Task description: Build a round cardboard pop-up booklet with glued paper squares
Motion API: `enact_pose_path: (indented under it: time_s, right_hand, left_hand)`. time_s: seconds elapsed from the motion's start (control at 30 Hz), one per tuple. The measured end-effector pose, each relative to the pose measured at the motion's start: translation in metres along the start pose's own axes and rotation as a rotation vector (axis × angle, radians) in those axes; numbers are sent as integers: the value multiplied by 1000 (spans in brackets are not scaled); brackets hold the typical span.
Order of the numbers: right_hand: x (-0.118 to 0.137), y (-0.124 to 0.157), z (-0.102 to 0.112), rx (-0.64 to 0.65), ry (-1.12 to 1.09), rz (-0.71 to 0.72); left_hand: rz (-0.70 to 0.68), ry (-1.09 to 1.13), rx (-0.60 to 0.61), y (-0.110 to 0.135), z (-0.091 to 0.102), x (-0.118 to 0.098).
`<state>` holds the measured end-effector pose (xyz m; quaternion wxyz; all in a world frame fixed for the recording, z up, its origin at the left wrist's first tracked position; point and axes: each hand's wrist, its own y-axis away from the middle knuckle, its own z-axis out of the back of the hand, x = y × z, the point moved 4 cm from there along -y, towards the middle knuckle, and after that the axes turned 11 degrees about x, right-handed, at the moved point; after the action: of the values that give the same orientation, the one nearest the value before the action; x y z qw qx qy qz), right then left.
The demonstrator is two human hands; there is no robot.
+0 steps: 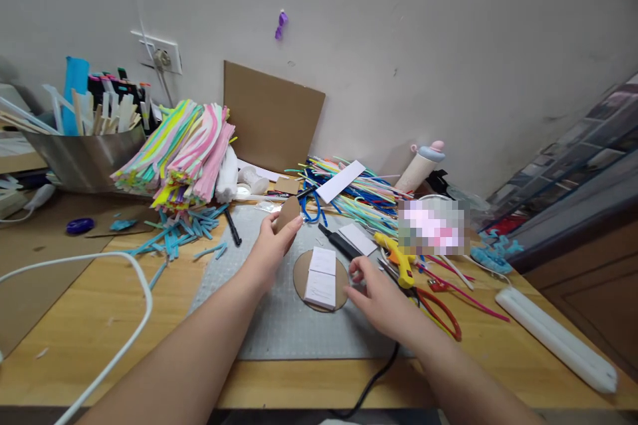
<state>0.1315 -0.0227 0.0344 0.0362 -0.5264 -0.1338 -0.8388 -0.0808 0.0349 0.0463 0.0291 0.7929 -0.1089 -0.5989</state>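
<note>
My left hand [273,242] is closed on a brown cardboard disc [288,214], pinched between thumb and fingers and tilted up above the grey cutting mat [269,325]. A second cardboard disc [300,272] lies flat on the mat, with a folded white paper piece [321,279] on top of it. My right hand [371,289] is at that disc's right edge, fingers bent and thumb apart, with nothing visible between them. Just beyond it lies a black pen-shaped tool [341,244] with a cord. A yellow glue gun [396,259] is to its right, beside orange-handled scissors [441,315].
Bundled pastel pipe cleaners [187,153] and a metal bin of sticks [90,159] stand at the left. Loose pipe cleaners [359,206] and a bottle [419,169] are at the back. A white cable [144,279] loops at left; a white power strip [555,339] lies right.
</note>
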Motion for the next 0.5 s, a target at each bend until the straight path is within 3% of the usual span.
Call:
enact_pose_path:
  time_s: [0.13,0.33,0.5]
  right_hand:
    - [-3,2,-5,-54,-261,-42]
    - [-12,1,4,-127,-846,-121]
    - [-18,-10,1,-115,-933,-145]
  left_hand:
    - [165,39,101,14,-6,-5]
    - [252,101,158,20,-9,-5]
    - [240,142,114,15,-5,-2]
